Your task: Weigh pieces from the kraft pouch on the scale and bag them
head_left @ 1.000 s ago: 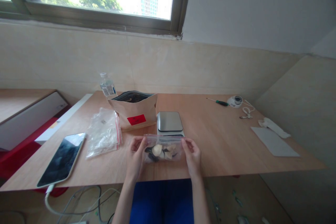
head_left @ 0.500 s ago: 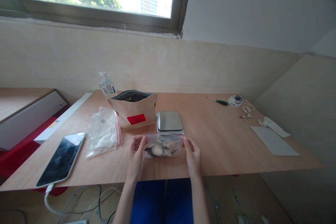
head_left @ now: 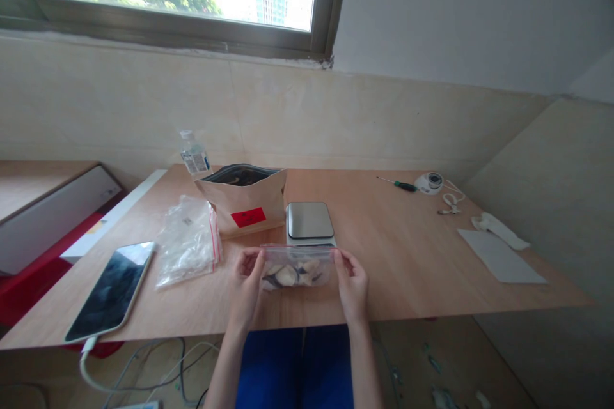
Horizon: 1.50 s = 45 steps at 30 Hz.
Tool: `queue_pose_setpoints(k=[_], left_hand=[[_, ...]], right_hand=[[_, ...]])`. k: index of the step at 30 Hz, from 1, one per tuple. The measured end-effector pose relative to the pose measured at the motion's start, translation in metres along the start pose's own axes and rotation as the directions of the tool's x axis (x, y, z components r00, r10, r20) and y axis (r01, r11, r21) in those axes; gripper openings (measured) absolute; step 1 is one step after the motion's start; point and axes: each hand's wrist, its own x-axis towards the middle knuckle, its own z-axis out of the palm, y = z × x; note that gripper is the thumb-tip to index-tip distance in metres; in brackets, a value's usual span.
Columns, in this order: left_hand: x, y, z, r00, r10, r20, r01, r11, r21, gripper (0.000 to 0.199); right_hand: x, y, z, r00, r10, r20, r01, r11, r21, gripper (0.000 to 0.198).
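A clear zip bag holding pale and dark dried slices is stretched between my hands near the table's front edge. My left hand pinches its upper left corner, thumb on the near side. The upper right corner is gripped by my right hand in the same way. Just behind the bag lies a small scale with a silver plate; the bag's top overlaps its front. A brown stand-up pouch with a red label stands open at the scale's left, dark contents inside.
Flat clear zip bags lie left of my hands, beside a large phone or tablet with a cable plugged in. A water bottle stands behind the pouch. At the right are a screwdriver, a white camera and white paper.
The zip bag's top edge is pulled straighter and its front looks flatter. Both hands keep their hold at the corners, almost in the same place.
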Motion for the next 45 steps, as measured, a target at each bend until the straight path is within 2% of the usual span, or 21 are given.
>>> queue_pose_setpoints(k=[4,8,13,19,27,35,39,42,45], left_hand=[[0.0,-0.003,0.0,1.0,0.002,-0.002,-0.002,1.0,0.003,0.031],[-0.002,-0.009,0.002,1.0,-0.001,-0.013,0.001,1.0,0.011,0.029],[-0.002,-0.017,0.004,0.998,-0.032,0.05,0.032,0.999,-0.003,0.029],[-0.003,-0.014,0.007,0.991,-0.058,0.121,0.059,0.998,-0.003,0.026],[-0.003,-0.015,0.002,0.993,-0.052,0.11,0.051,0.999,0.006,0.023],[-0.005,-0.018,0.004,0.995,-0.049,0.084,0.049,0.999,0.005,0.022],[-0.006,-0.015,0.005,0.992,-0.05,0.113,0.05,0.999,-0.004,0.022],[-0.005,-0.015,0.007,0.986,-0.062,0.152,0.064,0.998,-0.01,0.024],[-0.005,-0.016,0.008,0.982,-0.08,0.17,0.079,0.997,0.008,0.027]], right_hand=[[0.0,-0.001,0.002,0.999,-0.011,-0.046,0.01,1.0,-0.021,0.042],[0.001,0.002,0.004,0.998,0.01,-0.055,-0.009,0.999,0.032,0.044],[0.002,0.007,0.004,0.998,0.056,0.04,-0.059,0.996,0.068,0.043],[0.002,0.008,0.006,0.994,0.022,0.104,-0.032,0.995,0.096,0.037],[0.001,0.012,0.001,0.999,-0.023,0.035,0.021,0.999,0.046,0.032],[0.003,0.014,0.002,1.0,0.008,0.013,-0.009,0.997,0.08,0.034],[0.0,0.015,0.003,0.995,0.054,0.079,-0.065,0.985,0.157,0.034],[-0.002,0.013,0.004,0.984,0.064,0.164,-0.091,0.982,0.165,0.032],[-0.002,0.011,0.005,0.98,0.054,0.19,-0.086,0.983,0.163,0.03]])
